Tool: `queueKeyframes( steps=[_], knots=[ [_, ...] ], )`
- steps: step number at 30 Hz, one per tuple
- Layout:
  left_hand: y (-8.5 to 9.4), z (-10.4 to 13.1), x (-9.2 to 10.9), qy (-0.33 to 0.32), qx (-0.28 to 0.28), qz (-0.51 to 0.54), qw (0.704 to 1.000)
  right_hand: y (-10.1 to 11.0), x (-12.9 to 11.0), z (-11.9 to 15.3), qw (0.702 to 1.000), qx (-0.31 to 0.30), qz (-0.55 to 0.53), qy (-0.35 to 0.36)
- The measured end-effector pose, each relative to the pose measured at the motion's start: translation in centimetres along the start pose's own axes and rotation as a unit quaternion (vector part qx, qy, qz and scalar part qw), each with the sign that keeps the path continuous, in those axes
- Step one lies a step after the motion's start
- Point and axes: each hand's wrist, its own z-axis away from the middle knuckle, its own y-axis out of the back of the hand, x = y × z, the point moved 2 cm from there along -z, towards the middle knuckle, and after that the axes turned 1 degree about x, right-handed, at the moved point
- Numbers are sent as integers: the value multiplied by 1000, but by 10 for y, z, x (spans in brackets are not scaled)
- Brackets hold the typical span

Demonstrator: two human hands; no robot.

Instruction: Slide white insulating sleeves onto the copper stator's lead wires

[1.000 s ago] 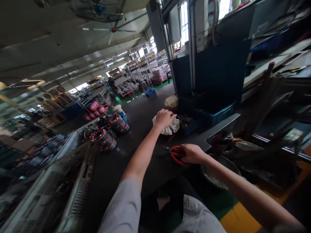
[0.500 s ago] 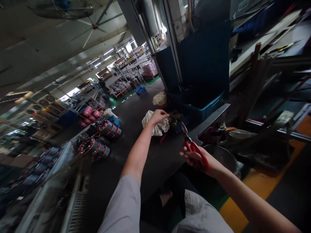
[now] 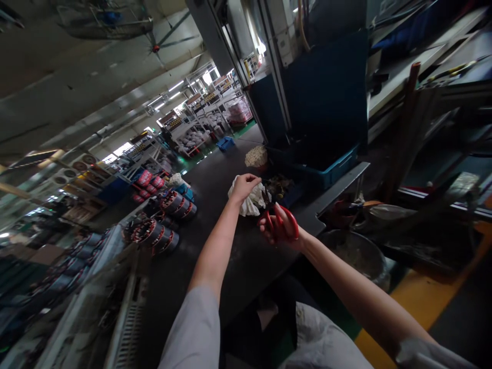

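On the dark worktable (image 3: 230, 256), the wound stators (image 3: 161, 230) stand stacked at the left, well apart from both hands, and a blue bin (image 3: 330, 171) sits at the far right edge with a small tray of dark parts (image 3: 282, 187) just in front of it. The white cloth bundle (image 3: 251, 202) lies between them, near the tray. The likeliest trouble is the scissor blades: they point toward the bundle and the left hand gripping it, so a careless closing could nick fingers or snag the fabric, and a tug could drag the bundle into the tray. The left hand (image 3: 243, 185) is closed over the top of the bundle, pinching it. The right hand (image 3: 280, 230) is curled through the red-handled scissors (image 3: 282, 223), just beside the cloth; whether the blades are apart I cannot tell.
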Motion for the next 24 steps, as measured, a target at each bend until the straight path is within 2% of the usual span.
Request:
queueKeyframes(
  steps=[6,20,24],
  knots=[
    [1,3,4,-39,3,-34,999,-7,-10,-10,1000,16,8,2],
    [3,8,14,-51,-14,-78,996,-1,-12,-31,1000,8,17,-2],
    [3,8,14,-52,-25,-98,994,1,-11,-35,999,26,30,9]
  ],
)
